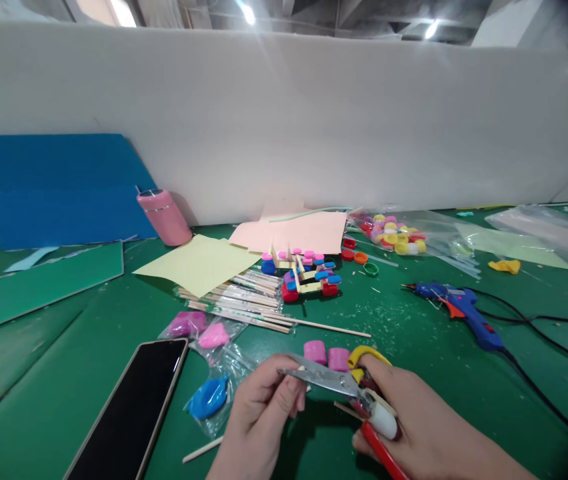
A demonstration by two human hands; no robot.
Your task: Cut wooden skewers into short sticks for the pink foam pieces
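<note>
Scissors [325, 379] sit in the curled right hand [411, 403]; at near centre, the left hand [264, 407] tightly pinches a pale stick [309, 389] beside them. If this stick should slip, they could cut the left hand, being so close.

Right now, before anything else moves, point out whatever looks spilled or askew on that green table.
Pale crumbs litter the green tabletop near the blue glue gun, like spilled scraps. One thin stick juts well past its bundle, askew.
</note>
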